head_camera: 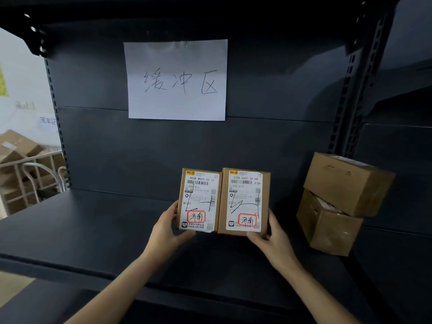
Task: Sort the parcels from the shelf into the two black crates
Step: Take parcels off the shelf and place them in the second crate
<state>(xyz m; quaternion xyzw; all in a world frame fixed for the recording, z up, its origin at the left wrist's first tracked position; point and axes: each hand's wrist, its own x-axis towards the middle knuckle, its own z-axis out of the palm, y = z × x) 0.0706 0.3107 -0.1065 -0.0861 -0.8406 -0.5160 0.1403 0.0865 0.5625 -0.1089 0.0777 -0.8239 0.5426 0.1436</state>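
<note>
I have my left hand (167, 226) closed on the left parcel (199, 199) and my right hand (272, 237) on the right parcel (244, 201), both upright, touching side by side above the shelf (93, 220), crates unseen.

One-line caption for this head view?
Left hand and right hand hold two labelled parcels before a dark shelf.

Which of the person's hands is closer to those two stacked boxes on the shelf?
Right. The right hand, holding a labelled parcel, is just left of the stacked boxes. The left hand, holding the other parcel, is farther left.
</note>
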